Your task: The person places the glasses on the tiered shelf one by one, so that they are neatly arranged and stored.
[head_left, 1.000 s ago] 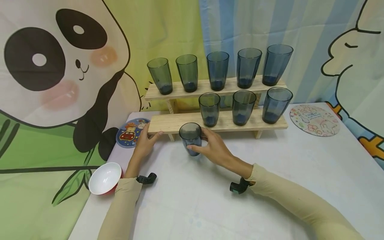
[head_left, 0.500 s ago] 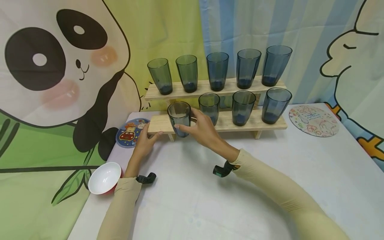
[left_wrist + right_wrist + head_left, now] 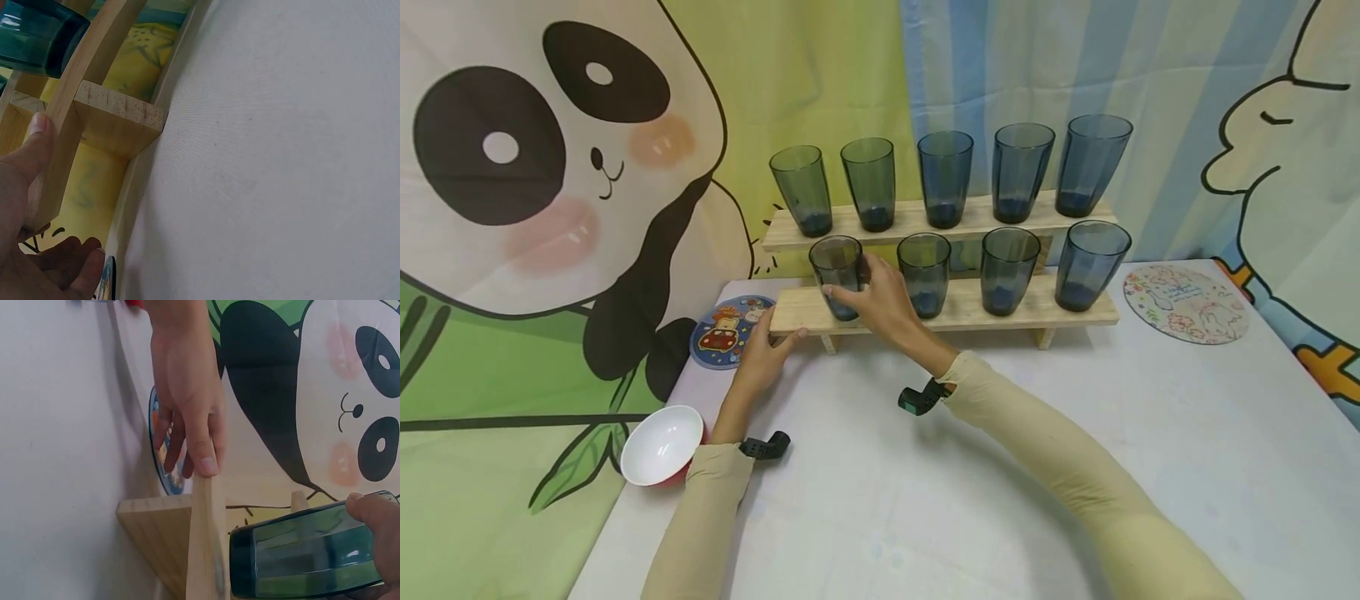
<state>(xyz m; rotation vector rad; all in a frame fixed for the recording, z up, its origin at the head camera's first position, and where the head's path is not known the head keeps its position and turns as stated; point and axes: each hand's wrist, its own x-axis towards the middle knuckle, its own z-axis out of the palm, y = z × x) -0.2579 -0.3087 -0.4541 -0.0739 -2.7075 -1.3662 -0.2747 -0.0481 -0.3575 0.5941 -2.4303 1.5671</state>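
My right hand (image 3: 887, 304) grips a blue-tinted drinking glass (image 3: 832, 271) by its side, upright over the left part of the lower wooden shelf board (image 3: 793, 312). In the right wrist view, the base of that glass (image 3: 306, 559) is at or just above the board; whether they touch I cannot tell. My left hand (image 3: 760, 357) holds the left end of the same board, its thumb (image 3: 39, 134) along the front edge in the left wrist view. Three matching glasses, the nearest one (image 3: 924, 275) beside my right fingers, stand on the lower board.
Several more glasses (image 3: 945, 179) line the upper board (image 3: 906, 218). A round cartoon mat (image 3: 721, 337) lies left of the shelf, and a floral round mat (image 3: 1186, 304) on the right. A white-lined red bowl (image 3: 662, 446) sits near the left table edge. Printed curtains (image 3: 850, 67) hang behind.
My right hand has lifted the glass from in front of the shelf and carried it back and left over the lower board. My left hand has stayed on the board's end.
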